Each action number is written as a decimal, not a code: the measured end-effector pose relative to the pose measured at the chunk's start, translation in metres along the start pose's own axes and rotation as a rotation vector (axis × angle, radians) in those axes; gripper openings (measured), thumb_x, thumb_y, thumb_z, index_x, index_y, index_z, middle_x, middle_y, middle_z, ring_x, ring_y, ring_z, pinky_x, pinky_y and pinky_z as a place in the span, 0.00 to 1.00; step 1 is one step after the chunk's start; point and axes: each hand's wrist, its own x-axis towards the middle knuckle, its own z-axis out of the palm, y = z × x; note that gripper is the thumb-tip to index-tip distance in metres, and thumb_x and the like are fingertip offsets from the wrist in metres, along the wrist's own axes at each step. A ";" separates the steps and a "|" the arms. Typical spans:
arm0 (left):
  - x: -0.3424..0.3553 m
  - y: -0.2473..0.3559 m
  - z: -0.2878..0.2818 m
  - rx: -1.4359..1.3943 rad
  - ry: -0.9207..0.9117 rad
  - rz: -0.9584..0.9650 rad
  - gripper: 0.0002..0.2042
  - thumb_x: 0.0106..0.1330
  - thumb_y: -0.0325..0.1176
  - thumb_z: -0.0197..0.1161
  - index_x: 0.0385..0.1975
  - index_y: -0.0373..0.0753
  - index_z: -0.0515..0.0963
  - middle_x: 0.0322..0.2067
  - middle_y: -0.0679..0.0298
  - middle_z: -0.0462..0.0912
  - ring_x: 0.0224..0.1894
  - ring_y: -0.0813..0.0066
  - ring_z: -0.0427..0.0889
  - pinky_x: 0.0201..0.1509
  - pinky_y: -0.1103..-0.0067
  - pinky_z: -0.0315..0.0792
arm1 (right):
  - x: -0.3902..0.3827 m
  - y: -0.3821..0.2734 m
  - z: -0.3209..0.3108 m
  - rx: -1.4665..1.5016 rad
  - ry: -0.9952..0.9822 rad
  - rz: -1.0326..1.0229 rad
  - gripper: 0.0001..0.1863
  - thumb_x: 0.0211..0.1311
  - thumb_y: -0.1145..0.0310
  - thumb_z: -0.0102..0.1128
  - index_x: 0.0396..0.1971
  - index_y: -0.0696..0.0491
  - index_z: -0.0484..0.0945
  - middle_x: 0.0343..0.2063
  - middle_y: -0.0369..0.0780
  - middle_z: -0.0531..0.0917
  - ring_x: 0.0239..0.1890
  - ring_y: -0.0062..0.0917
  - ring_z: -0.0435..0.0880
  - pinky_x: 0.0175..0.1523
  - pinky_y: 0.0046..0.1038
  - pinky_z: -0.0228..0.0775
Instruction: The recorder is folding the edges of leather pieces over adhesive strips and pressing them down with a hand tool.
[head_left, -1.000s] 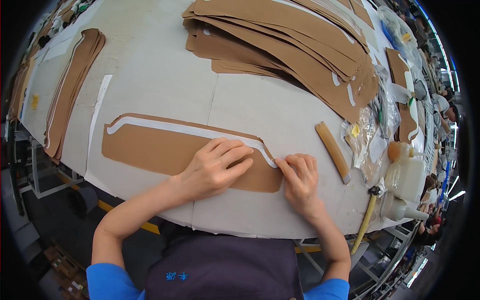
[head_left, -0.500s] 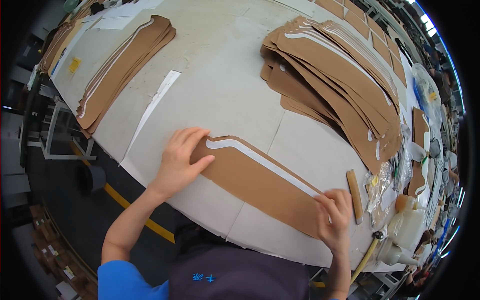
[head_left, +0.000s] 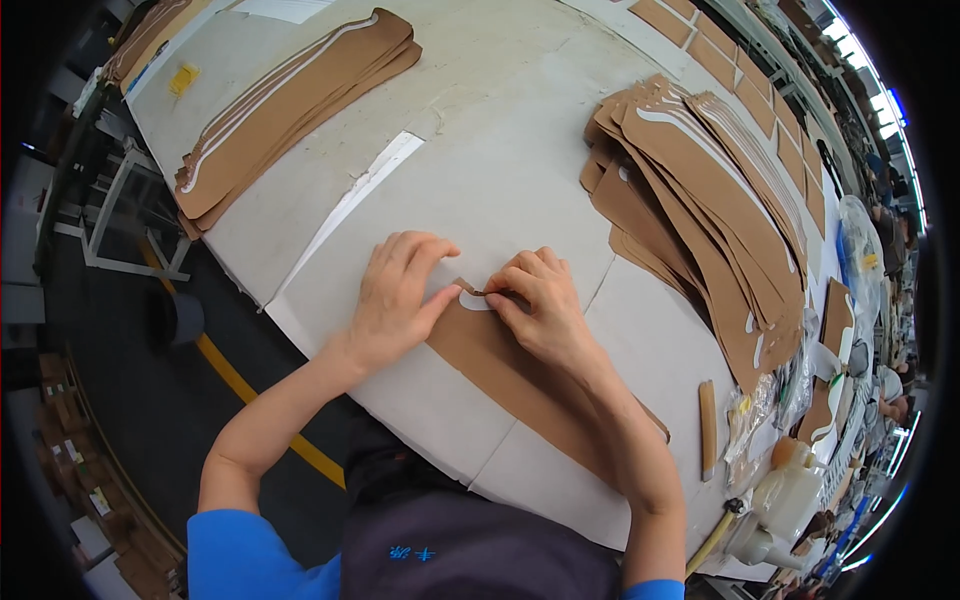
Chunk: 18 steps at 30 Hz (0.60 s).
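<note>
Clock positions taken from mid-view.

Item: dark apron (head_left: pixel 470 550), 6 o'clock, nearest.
Item: brown panel (head_left: pixel 505 380), one, lying on the worktop (head_left: pixel 550 195) from the centre towards 5 o'clock, partly under the person's right forearm.
Item: right hand (head_left: pixel 540 305), just off centre towards 3 o'clock. Grip closed, thumb and fingertips pinching the panel's far-left margin.
Item: left hand (head_left: pixel 395 290), 9 o'clock. Grip released, fingers arched apart from thumb; thumb at the panel's end.
Item: white strip (head_left: pixel 476 302) on the panel, showing at that end only.
Condition: work apparently under way at the pinched end, not finished there; most of the far edge is hidden, so completion cannot be told.
Item: tan flat tool (head_left: pixel 708 430), 4 o'clock, lying apart.
Item: pale bottle (head_left: pixel 785 495), 4 o'clock, beyond the tool.
Item: fanned pile of panels (head_left: pixel 690 215), 2 to 3 o'clock, white strips visible; finished or waiting, cannot tell.
Item: smaller stack (head_left: pixel 310 125), 10 to 11 o'clock, likewise stripped in white, status undetermined.
</note>
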 end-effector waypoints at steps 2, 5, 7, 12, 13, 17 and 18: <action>-0.020 -0.004 0.002 0.307 0.146 0.362 0.14 0.57 0.24 0.75 0.43 0.37 0.84 0.40 0.63 0.82 0.42 0.63 0.81 0.45 0.69 0.76 | -0.001 0.000 0.002 -0.007 0.010 0.009 0.03 0.62 0.74 0.68 0.35 0.51 0.85 0.38 0.35 0.80 0.45 0.33 0.74 0.52 0.35 0.61; -0.039 0.004 0.008 0.314 0.051 0.361 0.15 0.55 0.24 0.75 0.44 0.36 0.85 0.44 0.62 0.83 0.45 0.64 0.82 0.48 0.70 0.78 | -0.002 -0.002 0.005 -0.018 0.067 -0.035 0.04 0.61 0.75 0.68 0.35 0.51 0.85 0.37 0.34 0.80 0.45 0.32 0.73 0.52 0.35 0.60; -0.037 0.005 0.012 0.338 0.042 0.355 0.16 0.54 0.25 0.75 0.45 0.35 0.85 0.45 0.62 0.84 0.46 0.63 0.83 0.48 0.70 0.78 | -0.001 -0.002 0.004 0.001 0.067 -0.029 0.05 0.61 0.77 0.68 0.35 0.50 0.86 0.37 0.33 0.80 0.45 0.31 0.73 0.53 0.35 0.59; -0.034 0.005 0.011 0.326 0.057 0.331 0.18 0.54 0.25 0.76 0.46 0.33 0.86 0.47 0.62 0.84 0.48 0.63 0.82 0.48 0.69 0.79 | 0.000 0.000 0.004 0.028 0.062 -0.029 0.06 0.61 0.77 0.69 0.35 0.50 0.88 0.37 0.33 0.80 0.46 0.31 0.73 0.53 0.35 0.59; -0.034 0.004 0.011 0.328 0.056 0.327 0.18 0.54 0.25 0.76 0.46 0.33 0.86 0.47 0.62 0.84 0.48 0.63 0.82 0.48 0.69 0.79 | 0.000 0.000 0.004 0.033 0.057 -0.024 0.06 0.61 0.77 0.69 0.35 0.49 0.89 0.37 0.33 0.81 0.46 0.30 0.73 0.53 0.35 0.59; -0.034 0.004 0.012 0.339 0.065 0.320 0.17 0.54 0.25 0.76 0.46 0.34 0.86 0.45 0.62 0.83 0.46 0.64 0.82 0.46 0.69 0.78 | -0.001 -0.001 0.006 0.047 0.053 0.005 0.07 0.62 0.78 0.69 0.35 0.49 0.90 0.37 0.32 0.81 0.46 0.30 0.73 0.53 0.34 0.59; -0.033 0.003 0.012 0.349 0.070 0.327 0.17 0.54 0.25 0.76 0.46 0.34 0.86 0.44 0.63 0.83 0.46 0.64 0.82 0.45 0.69 0.77 | 0.000 -0.002 0.006 0.048 0.051 0.017 0.07 0.62 0.78 0.68 0.35 0.49 0.90 0.37 0.32 0.81 0.46 0.30 0.73 0.54 0.34 0.59</action>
